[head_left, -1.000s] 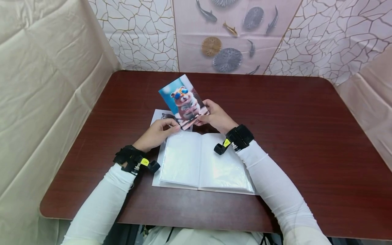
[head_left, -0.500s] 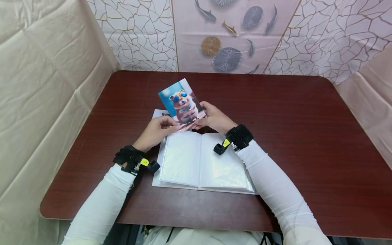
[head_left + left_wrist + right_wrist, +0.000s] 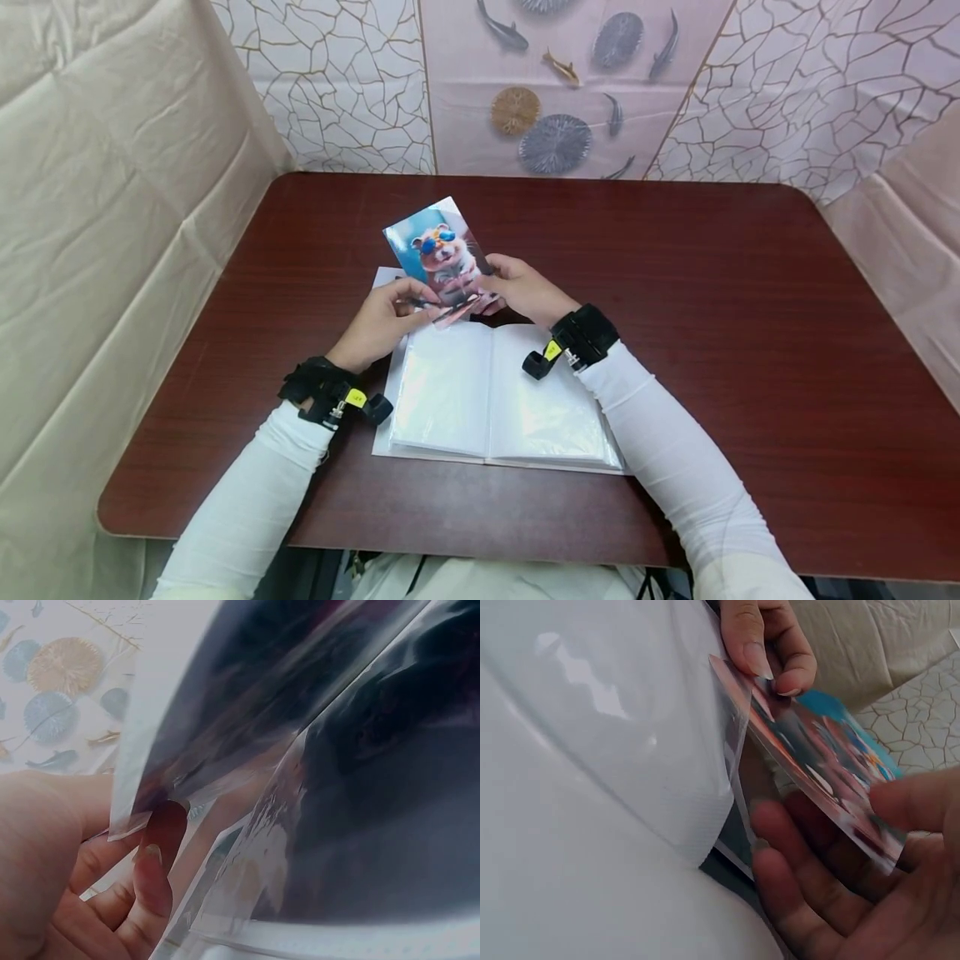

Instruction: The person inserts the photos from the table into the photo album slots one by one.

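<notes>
My right hand (image 3: 528, 290) grips a glossy photo (image 3: 447, 260) of a hamster in blue sunglasses. Thumb on the picture side and fingers behind, it holds the photo at a slant above the album's top edge. In the right wrist view the photo's lower edge (image 3: 810, 791) meets the mouth of a clear plastic sleeve (image 3: 697, 802). My left hand (image 3: 386, 321) pinches the sleeve at its upper left corner, beside the photo's lower corner. The photo album (image 3: 442, 392) lies open with clear pockets over white pages. In the left wrist view the clear sleeve (image 3: 262, 847) overlaps the fingers.
Another printed sheet (image 3: 388, 277) lies behind the album, mostly covered by the hand and photo. The dark red wooden table (image 3: 712, 333) extends to both sides. A pale cloth (image 3: 112, 250) hangs along the left, and a patterned curtain (image 3: 555, 92) stands behind.
The photo has come down toward the album, its lower edge now at the sleeve and between the hands. My right hand has shifted slightly left; the left hand stays almost in place.
</notes>
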The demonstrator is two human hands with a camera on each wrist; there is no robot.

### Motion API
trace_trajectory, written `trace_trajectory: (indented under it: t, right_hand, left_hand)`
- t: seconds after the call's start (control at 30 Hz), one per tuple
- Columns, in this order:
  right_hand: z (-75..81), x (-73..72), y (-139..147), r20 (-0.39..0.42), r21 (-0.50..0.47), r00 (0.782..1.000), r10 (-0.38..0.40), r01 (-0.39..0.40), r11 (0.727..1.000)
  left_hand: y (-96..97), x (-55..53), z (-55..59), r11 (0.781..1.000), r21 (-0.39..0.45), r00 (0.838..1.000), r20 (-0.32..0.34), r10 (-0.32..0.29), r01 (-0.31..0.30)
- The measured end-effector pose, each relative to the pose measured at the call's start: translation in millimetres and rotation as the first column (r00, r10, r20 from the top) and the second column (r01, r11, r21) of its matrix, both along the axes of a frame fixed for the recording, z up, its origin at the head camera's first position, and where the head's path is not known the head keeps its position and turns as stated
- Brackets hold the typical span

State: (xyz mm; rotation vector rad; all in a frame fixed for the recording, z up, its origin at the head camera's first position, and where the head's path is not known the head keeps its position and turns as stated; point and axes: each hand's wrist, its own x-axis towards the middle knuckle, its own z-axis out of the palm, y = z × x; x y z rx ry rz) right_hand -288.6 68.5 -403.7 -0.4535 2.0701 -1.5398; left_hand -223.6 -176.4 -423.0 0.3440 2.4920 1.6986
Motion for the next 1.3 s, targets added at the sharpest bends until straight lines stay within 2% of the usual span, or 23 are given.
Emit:
trace_trajectory:
  t: [0.1, 0.2, 0.33, 0.53, 0.77, 1.3]
  right_hand:
    - [-0.2, -1.1, 2.3, -0.019, -0.005, 0.998, -0.053, 0.053, 0.999]
    - [0.0, -0.4, 3.9, -0.047, 0.03, 0.995, -0.092, 0.093, 0.995]
    - [-0.7, -0.5, 4.3, -0.066, 0.083, 0.992, -0.105, 0.11, 0.99]
    - [-1.0, -2.1, 4.0, -0.057, 0.117, 0.995, -0.087, 0.093, 0.989]
    - [0.4, -0.9, 5.0, -0.03, 0.086, 0.998, -0.056, 0.058, 0.995]
    - [-1.1, -1.1, 6.6, 0.041, 0.021, 0.999, -0.012, 0.011, 1.0]
  left_hand:
    - [-0.1, 0.6, 0.9, 1.0, 0.0, 1.0, -0.003, 0.006, -0.006]
    - [0.3, 1.4, 2.0, 1.0, -0.001, 1.0, 0.013, 0.018, -0.018]
    - [1.0, 1.9, 3.2, 0.999, 0.0, 0.998, 0.048, 0.039, -0.039]
    - [1.8, 1.6, 2.7, 0.999, 0.001, 0.998, 0.05, 0.042, -0.042]
    - [2.9, 0.6, 1.2, 0.999, 0.02, 0.999, 0.02, 0.029, -0.03]
    - [2.5, 3.8, 3.8, 0.997, 0.063, 0.998, -0.048, 0.048, -0.045]
